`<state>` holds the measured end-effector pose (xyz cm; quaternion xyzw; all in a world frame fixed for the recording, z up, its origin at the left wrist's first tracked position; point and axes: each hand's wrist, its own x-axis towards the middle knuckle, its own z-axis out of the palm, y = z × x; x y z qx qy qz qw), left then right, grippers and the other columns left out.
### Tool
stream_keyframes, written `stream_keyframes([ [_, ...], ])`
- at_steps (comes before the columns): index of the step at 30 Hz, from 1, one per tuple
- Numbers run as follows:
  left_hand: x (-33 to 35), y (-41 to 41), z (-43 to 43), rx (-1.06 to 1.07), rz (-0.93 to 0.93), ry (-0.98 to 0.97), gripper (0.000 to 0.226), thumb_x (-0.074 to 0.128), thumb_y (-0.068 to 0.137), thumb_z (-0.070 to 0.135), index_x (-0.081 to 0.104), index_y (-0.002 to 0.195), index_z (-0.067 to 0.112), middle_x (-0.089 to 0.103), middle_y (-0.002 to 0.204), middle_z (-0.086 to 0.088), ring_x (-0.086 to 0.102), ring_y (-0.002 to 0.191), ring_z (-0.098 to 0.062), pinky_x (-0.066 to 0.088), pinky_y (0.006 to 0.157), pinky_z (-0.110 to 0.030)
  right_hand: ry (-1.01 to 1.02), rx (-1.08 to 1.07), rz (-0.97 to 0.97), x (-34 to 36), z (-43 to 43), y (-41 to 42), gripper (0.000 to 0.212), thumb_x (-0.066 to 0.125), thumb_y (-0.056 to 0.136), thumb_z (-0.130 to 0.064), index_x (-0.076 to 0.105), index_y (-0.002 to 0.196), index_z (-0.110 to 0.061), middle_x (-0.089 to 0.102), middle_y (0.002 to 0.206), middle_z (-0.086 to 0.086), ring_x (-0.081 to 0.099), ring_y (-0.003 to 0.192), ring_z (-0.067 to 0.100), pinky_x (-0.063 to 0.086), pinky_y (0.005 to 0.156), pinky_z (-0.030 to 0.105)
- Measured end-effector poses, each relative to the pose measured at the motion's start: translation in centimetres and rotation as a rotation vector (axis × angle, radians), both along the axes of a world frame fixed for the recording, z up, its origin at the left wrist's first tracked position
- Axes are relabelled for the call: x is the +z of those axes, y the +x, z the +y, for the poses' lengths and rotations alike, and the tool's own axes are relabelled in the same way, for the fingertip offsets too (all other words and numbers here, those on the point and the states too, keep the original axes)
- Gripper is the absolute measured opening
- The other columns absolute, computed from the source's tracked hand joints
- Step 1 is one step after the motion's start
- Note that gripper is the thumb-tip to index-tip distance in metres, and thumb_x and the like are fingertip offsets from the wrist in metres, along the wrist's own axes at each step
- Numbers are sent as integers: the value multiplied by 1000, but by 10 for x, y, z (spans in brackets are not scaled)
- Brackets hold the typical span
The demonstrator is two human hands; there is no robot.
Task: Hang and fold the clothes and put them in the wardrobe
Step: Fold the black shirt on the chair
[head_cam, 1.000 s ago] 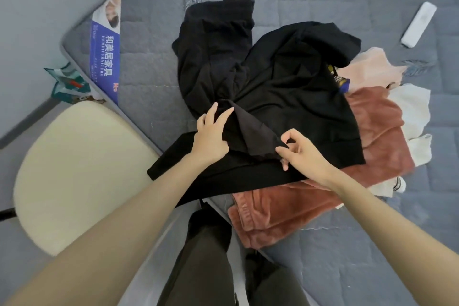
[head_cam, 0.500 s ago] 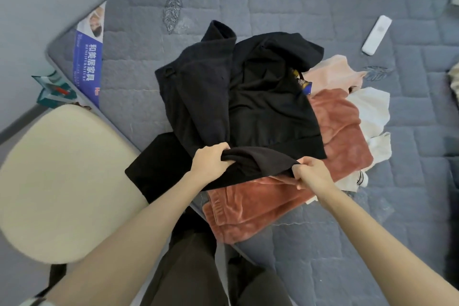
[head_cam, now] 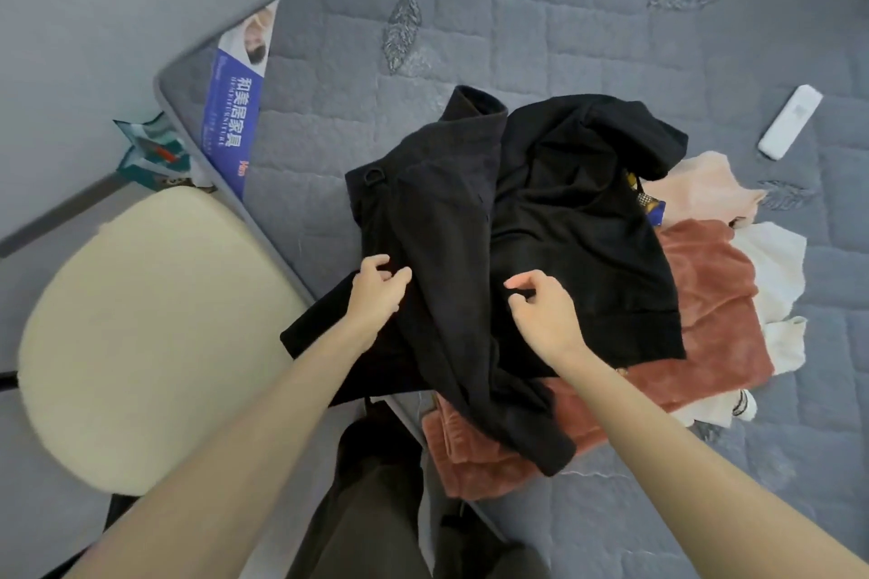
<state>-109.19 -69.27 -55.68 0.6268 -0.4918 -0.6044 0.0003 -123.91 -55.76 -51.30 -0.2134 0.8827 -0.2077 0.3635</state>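
Sorting step: black garment (head_cam: 446, 226) lies bunched under the fingers. Right hand (head_cam: 543, 315) loosely curled, empty; left hand (head_cam: 376, 296) curled against the cloth, grasp unclear. Next: likely an edge pinch and lift.

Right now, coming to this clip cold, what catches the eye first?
A heap of black clothes mid-frame on the grey mattress, with the left hand and right hand at it, fingers curled. A rust-pink fleece lies under it at right; a cream chair seat fills the left.
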Motion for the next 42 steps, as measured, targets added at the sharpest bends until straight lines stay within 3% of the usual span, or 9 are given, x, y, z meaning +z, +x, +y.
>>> stream_keyframes([
  [4,-19,-21,-54,191,36,212,77,59,92,40,15,152,21,29,153,-6,35,135,-27,38,107,-44,-31,-56,-39,-1,-39,-1,30,50,89,-10,60,115,-18,56,122,3,54,105,21,41,91,28],
  [14,-63,-48,-123,306,-37,177,112,77,74,46,-1,152,23,19,156,-11,25,140,-33,27,111,-49,-25,-35,-183,-31,-103,-19,50,50,93,-16,41,140,-31,47,136,0,44,99,9,34,86,21],
  [16,-66,-47,-128,328,5,146,100,78,77,37,15,151,16,31,151,-10,37,134,-28,36,105,-42,-6,-37,-215,-36,-106,-19,50,50,93,-17,41,140,-31,48,137,0,42,99,8,34,86,21],
  [18,-64,-43,-131,347,71,98,60,74,82,26,48,132,6,56,131,-9,54,111,-21,48,81,-26,0,-44,-223,-39,-106,-19,49,49,93,-17,42,139,-30,48,137,-1,43,97,7,34,85,20],
  [21,-45,-33,-130,306,163,45,16,65,89,20,61,104,16,65,105,-1,59,84,-9,40,54,-13,-2,-51,-227,-33,-106,-19,48,50,93,-16,43,139,-30,49,136,-2,44,91,3,34,82,19],
  [27,25,6,-112,39,268,-162,38,57,95,25,52,132,19,54,114,11,49,107,-6,38,89,-21,-174,35,-16,8,-111,-16,66,53,87,-2,35,142,-32,41,139,3,55,102,16,43,89,27],
  [34,127,65,-56,-49,458,-209,24,57,94,20,57,109,39,63,107,24,56,101,10,42,85,-15,-326,438,163,76,-114,3,88,51,77,13,30,145,-39,18,156,3,20,141,21,29,103,26],
  [37,167,93,-22,-78,538,-172,21,59,92,15,63,106,30,71,102,15,64,95,2,47,77,-11,-317,690,171,105,-106,23,93,49,73,16,32,141,-46,8,158,-2,17,136,23,21,94,26],
  [42,220,147,60,-149,568,-171,7,54,70,14,60,74,15,64,65,9,60,61,-4,44,57,-11,-240,1208,254,138,-66,71,95,58,70,9,30,137,-52,-5,158,-6,14,131,29,34,94,45],
])
